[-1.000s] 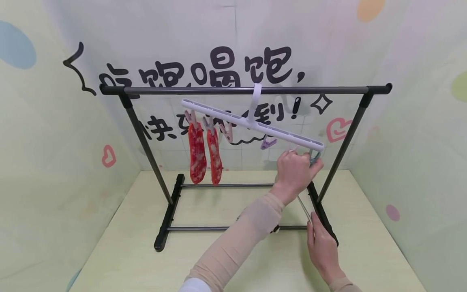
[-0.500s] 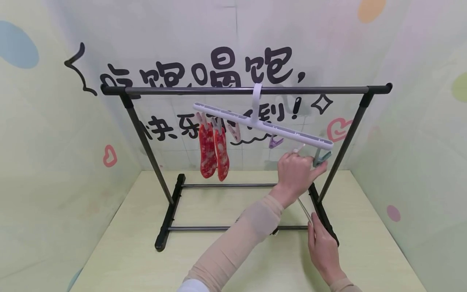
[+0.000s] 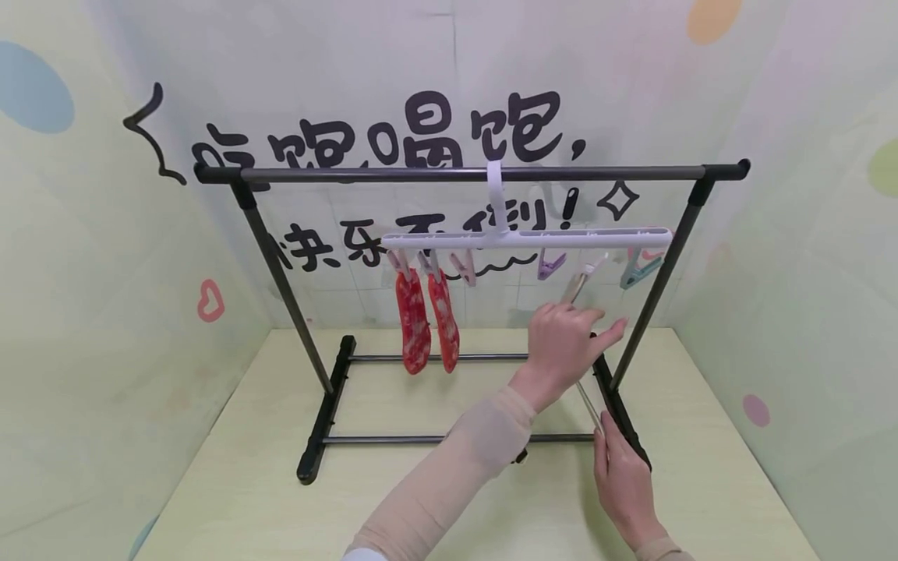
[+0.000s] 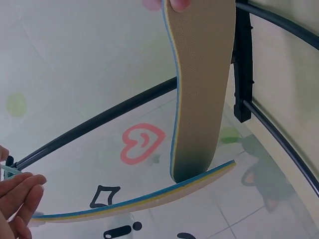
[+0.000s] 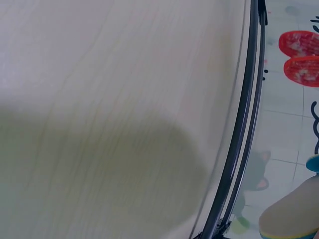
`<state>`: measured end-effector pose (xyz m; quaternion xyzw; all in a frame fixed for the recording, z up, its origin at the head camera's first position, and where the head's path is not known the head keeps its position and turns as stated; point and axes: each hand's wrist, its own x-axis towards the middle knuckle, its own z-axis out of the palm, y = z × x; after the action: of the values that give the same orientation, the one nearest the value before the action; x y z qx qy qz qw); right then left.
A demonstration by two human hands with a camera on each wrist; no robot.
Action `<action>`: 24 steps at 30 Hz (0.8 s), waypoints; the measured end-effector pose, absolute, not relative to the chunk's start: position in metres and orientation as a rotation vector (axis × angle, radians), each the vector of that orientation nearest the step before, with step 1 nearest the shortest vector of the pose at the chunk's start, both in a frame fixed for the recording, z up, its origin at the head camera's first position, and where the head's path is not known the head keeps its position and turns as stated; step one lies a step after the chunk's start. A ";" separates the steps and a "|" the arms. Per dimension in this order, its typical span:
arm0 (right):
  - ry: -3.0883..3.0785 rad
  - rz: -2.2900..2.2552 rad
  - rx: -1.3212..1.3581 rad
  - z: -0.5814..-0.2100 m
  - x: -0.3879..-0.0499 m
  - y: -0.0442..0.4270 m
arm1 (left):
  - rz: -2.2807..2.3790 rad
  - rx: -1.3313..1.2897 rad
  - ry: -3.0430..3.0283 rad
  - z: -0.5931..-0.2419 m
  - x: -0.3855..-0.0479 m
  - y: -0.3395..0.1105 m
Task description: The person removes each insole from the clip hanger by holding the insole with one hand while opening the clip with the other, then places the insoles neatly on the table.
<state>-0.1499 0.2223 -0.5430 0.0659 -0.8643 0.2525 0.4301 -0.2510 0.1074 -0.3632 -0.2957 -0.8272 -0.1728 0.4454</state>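
1. The lilac clip hanger (image 3: 533, 240), hooked over the top rail (image 3: 351, 175), had swung from a right-end-low tilt to level.
2. Your left grip (image 3: 561, 347) stood apart from the teal clip (image 3: 640, 271), which had been close to your thumb; thumb and fingers were apart, with nothing visibly clamped.
3. The first insole (image 4: 134, 199) hung with its upper end at the pale pink clip (image 3: 591, 266).
4. Your right grip (image 3: 623, 475) was clamped on the second insole (image 4: 202, 89), below the hanger.
5. Assessment: the downward pull had probably been released, with the second insole still unclipped.
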 end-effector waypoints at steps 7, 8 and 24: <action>-2.171 0.627 0.146 -0.542 -0.149 0.226 | -0.494 -0.736 -1.990 -0.362 -0.244 0.097; -2.169 0.627 0.144 -0.542 -0.149 0.227 | -0.500 -0.731 -1.991 -0.361 -0.243 0.096; -2.222 0.662 0.036 -0.537 -0.141 0.237 | -0.602 -0.675 -2.021 -0.370 -0.238 0.074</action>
<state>-0.1406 0.2370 -0.5365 0.0142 -0.8783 0.2616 0.3999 -0.2384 0.0744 -0.3704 -0.2727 -0.8164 -0.2430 0.4473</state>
